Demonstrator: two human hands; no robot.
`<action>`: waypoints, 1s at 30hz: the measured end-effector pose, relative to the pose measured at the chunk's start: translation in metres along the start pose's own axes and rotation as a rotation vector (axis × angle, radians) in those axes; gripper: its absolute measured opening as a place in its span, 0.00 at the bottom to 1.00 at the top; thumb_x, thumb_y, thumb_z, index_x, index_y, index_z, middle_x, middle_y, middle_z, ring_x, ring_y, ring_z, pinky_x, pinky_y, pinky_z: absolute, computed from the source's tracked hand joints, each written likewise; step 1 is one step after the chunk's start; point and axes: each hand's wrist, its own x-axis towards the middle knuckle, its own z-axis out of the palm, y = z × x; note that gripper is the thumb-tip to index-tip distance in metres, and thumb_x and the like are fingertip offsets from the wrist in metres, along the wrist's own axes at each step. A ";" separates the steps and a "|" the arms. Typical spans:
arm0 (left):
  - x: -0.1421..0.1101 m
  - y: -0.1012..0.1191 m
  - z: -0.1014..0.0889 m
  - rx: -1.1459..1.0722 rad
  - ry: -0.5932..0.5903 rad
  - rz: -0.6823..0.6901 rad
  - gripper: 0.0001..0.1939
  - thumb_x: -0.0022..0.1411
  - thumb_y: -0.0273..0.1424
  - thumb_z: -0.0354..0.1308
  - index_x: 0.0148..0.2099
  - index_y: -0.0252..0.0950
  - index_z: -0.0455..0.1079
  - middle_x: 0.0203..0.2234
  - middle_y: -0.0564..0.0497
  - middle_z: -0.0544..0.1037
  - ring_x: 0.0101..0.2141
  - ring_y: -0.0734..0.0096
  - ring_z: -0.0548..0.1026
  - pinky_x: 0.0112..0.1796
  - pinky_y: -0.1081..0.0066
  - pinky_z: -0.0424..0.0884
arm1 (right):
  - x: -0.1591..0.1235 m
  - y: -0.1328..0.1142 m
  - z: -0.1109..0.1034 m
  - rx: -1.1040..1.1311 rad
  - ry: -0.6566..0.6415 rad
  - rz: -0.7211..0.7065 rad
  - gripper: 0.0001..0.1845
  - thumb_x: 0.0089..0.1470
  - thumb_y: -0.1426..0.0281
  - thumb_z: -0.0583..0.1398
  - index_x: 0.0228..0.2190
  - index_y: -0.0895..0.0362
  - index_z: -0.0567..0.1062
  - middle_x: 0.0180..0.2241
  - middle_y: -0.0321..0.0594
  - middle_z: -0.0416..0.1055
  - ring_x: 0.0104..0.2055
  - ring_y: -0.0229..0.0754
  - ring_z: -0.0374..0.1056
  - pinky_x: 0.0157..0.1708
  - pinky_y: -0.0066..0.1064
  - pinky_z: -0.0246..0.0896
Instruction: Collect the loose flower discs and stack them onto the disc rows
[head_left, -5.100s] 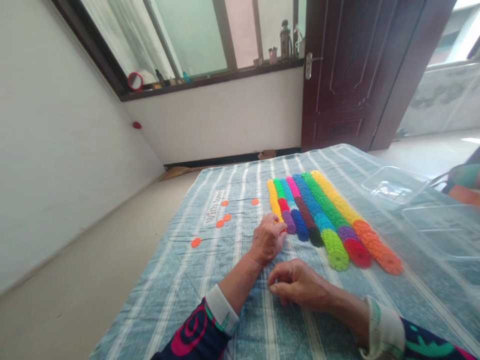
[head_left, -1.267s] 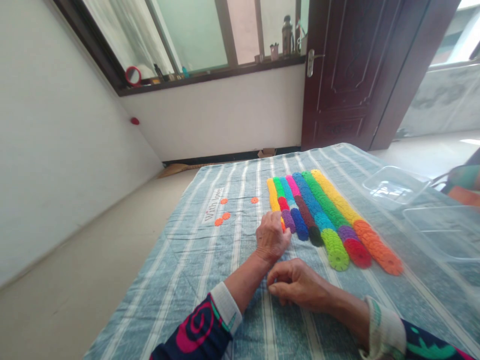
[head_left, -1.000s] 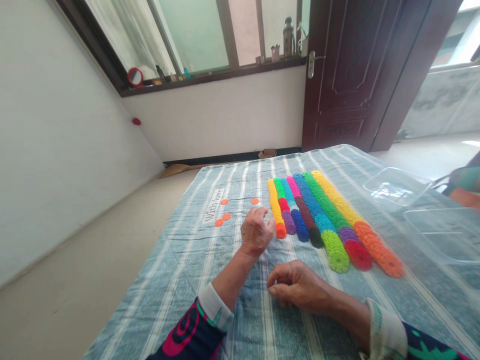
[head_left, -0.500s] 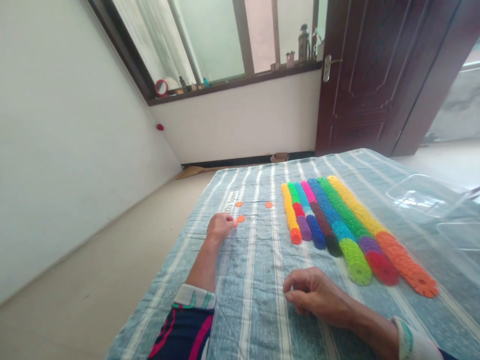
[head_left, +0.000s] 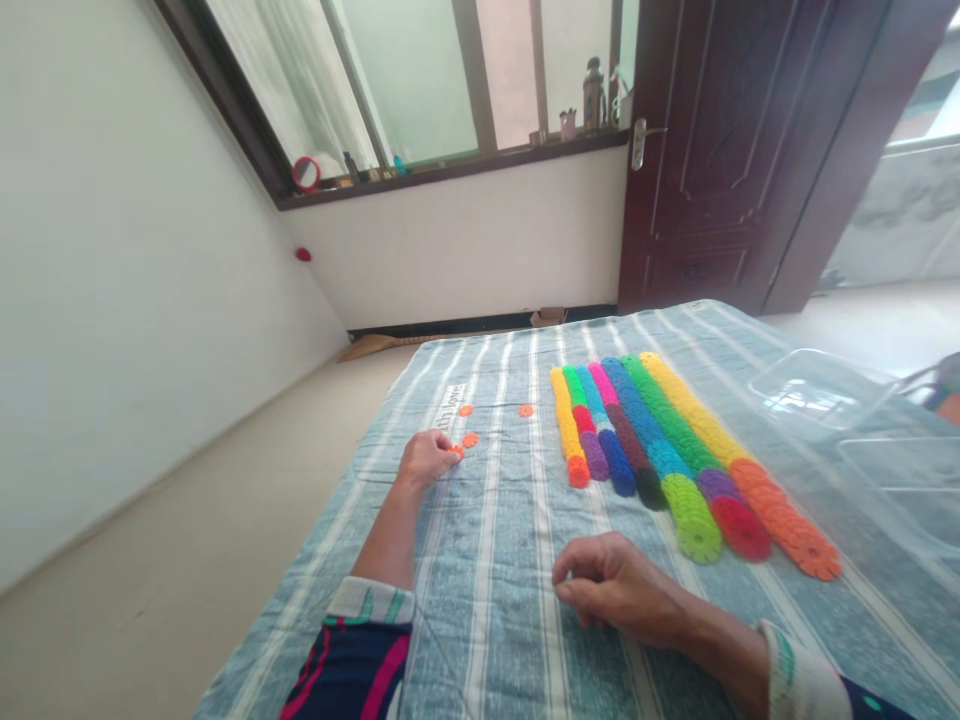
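My left hand (head_left: 429,460) pinches an orange notched plastic disc (head_left: 457,453) between thumb and fingertips, low over the striped cloth. Close by lies another orange disc (head_left: 470,440), with a further disc (head_left: 466,411) behind it and one more (head_left: 526,410) off to the right. My right hand (head_left: 611,585) rests over the cloth nearer to me, its fingers curled in and nothing visible in them. To its upper right, several rows of overlapping coloured discs (head_left: 660,440) lie side by side, larger ones on the right and smaller on the left.
A blue-grey striped cloth (head_left: 517,560) covers the surface. Clear plastic containers (head_left: 814,385) stand at the right edge. Beyond are a dark red door (head_left: 712,150) and a window sill (head_left: 450,170) holding a flask (head_left: 593,95) and small items.
The view has shifted slightly, so everything sits further left. My left hand with its orange disc has drawn a little away from the neighbouring disc. My right hand keeps its curled pose.
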 end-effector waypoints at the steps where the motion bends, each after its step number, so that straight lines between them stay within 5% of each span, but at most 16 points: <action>1: -0.001 0.002 -0.002 -0.025 -0.006 0.003 0.04 0.41 0.27 0.61 0.21 0.36 0.68 0.14 0.58 0.68 0.22 0.74 0.68 0.23 0.76 0.57 | 0.000 0.000 0.000 0.000 0.001 -0.006 0.05 0.46 0.73 0.57 0.27 0.58 0.74 0.15 0.28 0.65 0.16 0.30 0.57 0.17 0.20 0.49; 7: -0.021 0.038 -0.005 -0.220 -0.146 0.113 0.04 0.42 0.29 0.61 0.23 0.35 0.69 0.18 0.57 0.73 0.23 0.75 0.70 0.25 0.76 0.63 | 0.002 0.002 -0.002 0.017 -0.006 -0.026 0.05 0.46 0.74 0.58 0.27 0.58 0.75 0.15 0.28 0.65 0.16 0.29 0.56 0.17 0.20 0.48; 10: -0.041 0.067 0.013 -0.424 -0.378 0.283 0.04 0.43 0.29 0.61 0.23 0.34 0.70 0.18 0.56 0.72 0.23 0.75 0.68 0.26 0.75 0.63 | 0.002 0.003 -0.002 0.028 0.003 -0.037 0.05 0.47 0.73 0.59 0.28 0.58 0.75 0.15 0.28 0.66 0.15 0.29 0.56 0.16 0.20 0.49; 13: -0.059 0.090 0.037 -0.493 -0.469 0.393 0.03 0.43 0.29 0.61 0.23 0.34 0.71 0.18 0.56 0.71 0.23 0.76 0.67 0.26 0.75 0.63 | 0.002 0.002 -0.002 0.025 0.007 -0.053 0.05 0.47 0.73 0.59 0.28 0.59 0.76 0.15 0.28 0.66 0.16 0.30 0.56 0.17 0.20 0.49; 18: -0.075 0.105 0.061 -0.514 -0.416 0.447 0.02 0.45 0.27 0.59 0.23 0.34 0.70 0.19 0.57 0.71 0.23 0.76 0.67 0.26 0.75 0.62 | 0.001 -0.002 -0.003 0.014 0.002 -0.064 0.05 0.46 0.73 0.59 0.28 0.59 0.76 0.15 0.28 0.66 0.16 0.30 0.57 0.18 0.21 0.51; 30: -0.088 0.117 0.075 -0.389 -0.216 0.517 0.05 0.48 0.23 0.58 0.24 0.35 0.73 0.23 0.56 0.73 0.26 0.76 0.69 0.30 0.75 0.65 | 0.002 0.001 -0.002 0.047 0.007 -0.073 0.05 0.47 0.75 0.59 0.29 0.59 0.76 0.15 0.28 0.66 0.16 0.30 0.57 0.17 0.21 0.49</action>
